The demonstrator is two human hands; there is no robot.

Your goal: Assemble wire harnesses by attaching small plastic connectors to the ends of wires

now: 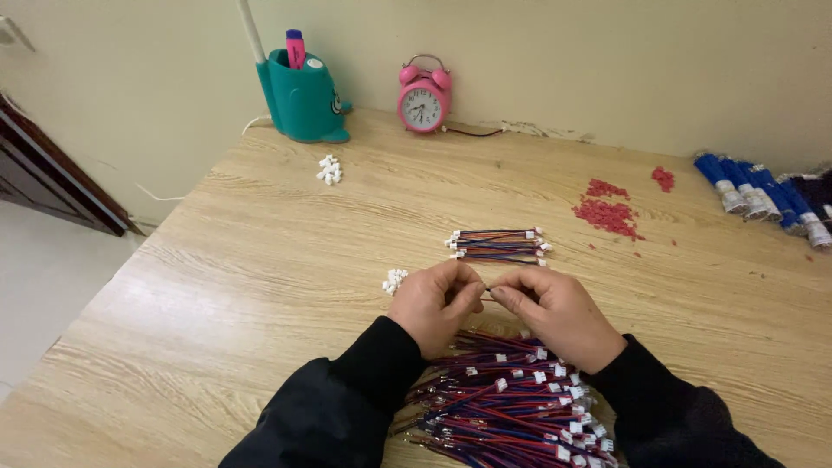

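I see my left hand (436,303) and right hand (555,312) meeting near the middle of the desk (260,260). Both pinch one thin wire (487,290) between fingertips. A big wire pile (511,399) lies under my wrists at the near edge. A small neat bundle (498,246) sits just past my hands. White plugs (394,280) lie beside my left hand. Red bits (609,215) are nearer the right edge. The left side of the desk has lots of open room.
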